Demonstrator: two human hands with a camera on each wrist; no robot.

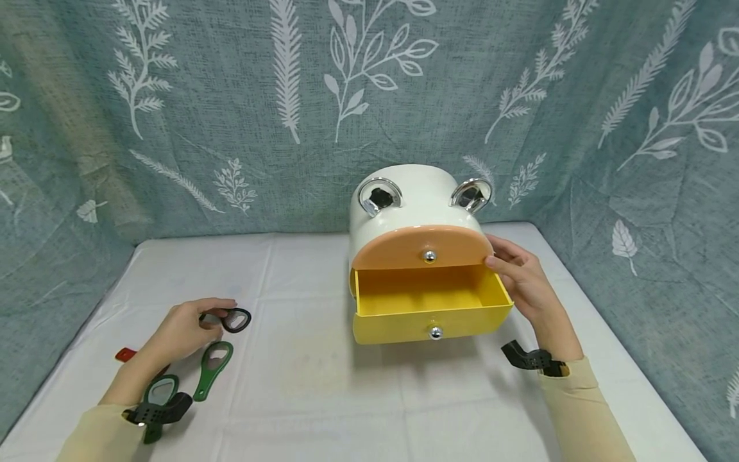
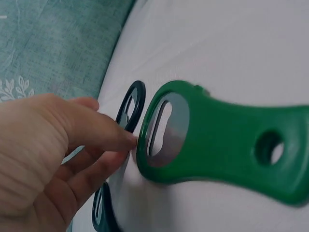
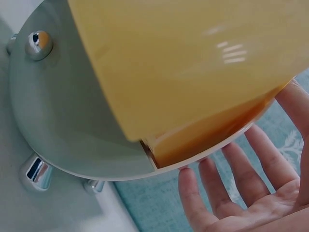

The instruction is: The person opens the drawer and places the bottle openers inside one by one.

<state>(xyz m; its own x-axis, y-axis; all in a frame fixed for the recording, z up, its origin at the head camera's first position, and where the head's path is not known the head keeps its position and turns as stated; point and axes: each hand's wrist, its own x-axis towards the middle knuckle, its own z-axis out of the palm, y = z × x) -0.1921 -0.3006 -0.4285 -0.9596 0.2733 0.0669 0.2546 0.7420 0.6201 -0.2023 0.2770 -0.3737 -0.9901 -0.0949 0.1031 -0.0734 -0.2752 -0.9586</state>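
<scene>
My left hand (image 1: pixel 187 328) pinches a black-rimmed peeler (image 1: pixel 247 321) between thumb and fingers, just over the cloth. Right beside its fingertips is a green peeler (image 2: pixel 217 130) with an oval metal head, a slot in it and a hole in the handle. A second green peeler (image 1: pixel 163 387) and a red-handled tool (image 1: pixel 124 354) lie partly hidden under my left forearm. My right hand (image 1: pixel 522 282) rests against the right side of a white drawer box (image 1: pixel 418 192), its fingers spread and fairly straight along the rim. The box's lower yellow drawer (image 1: pixel 398 328) is pulled out and bare inside.
The box has two shiny round eyes and an orange upper drawer (image 1: pixel 392 249), closed, with a silver knob. A white cloth (image 1: pixel 300 398) covers the table. Behind and at both sides hangs a teal leaf-patterned curtain (image 1: pixel 242 96).
</scene>
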